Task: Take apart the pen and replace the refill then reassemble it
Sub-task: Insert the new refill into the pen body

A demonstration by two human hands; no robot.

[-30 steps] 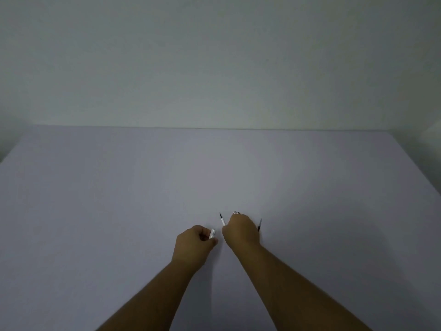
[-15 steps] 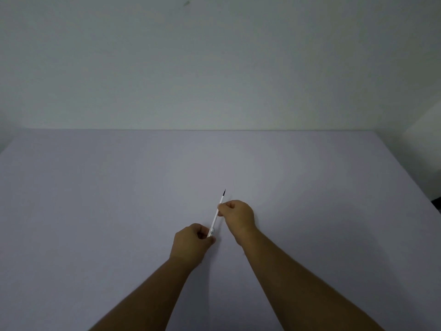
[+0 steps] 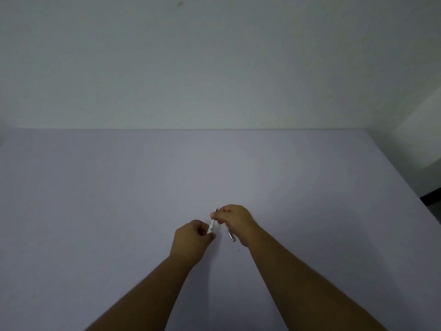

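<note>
Over the plain pale-lilac tabletop the person works close in front of the body, both hands meeting near its middle. The left hand is curled shut around the slim white plastic pen barrel, which sticks up and away from its fingers. The right hand, just beside the barrel on its far right, pinches the thin refill with its dark pointed tip; only the tip and a short length show above the barrel mouth, so the refill looks largely seated. A second slim part, silvery at its end, juts from under the right palm towards the body; whether it is the old refill or a pen section cannot be told.

Judging from this, the step in hand is feeding the refill into the barrel. The next move would call for pushing it home along the barrel's axis without bending it, then fitting the remaining piece to close the pen.
</note>
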